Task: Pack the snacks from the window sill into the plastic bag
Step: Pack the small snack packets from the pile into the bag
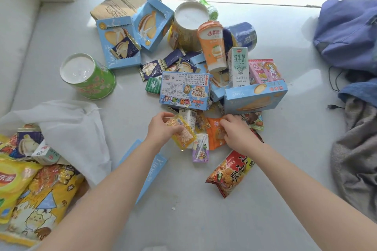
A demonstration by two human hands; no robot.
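A pile of snacks lies on the white window sill. My left hand is closed around a small yellow snack packet at the near edge of the pile. Beside it, my right hand pinches an orange snack packet. A purple drink carton lies between my hands and a red chip bag under my right forearm. The white plastic bag lies open at the left, holding yellow chip bags, a small milk carton and a dark blue biscuit packet.
Behind my hands sit blue biscuit boxes, a light blue candy box, a milk carton, an orange cup, a green tub and a cardboard box. Blue and grey clothing is heaped at the right. A flat blue box lies under my left forearm.
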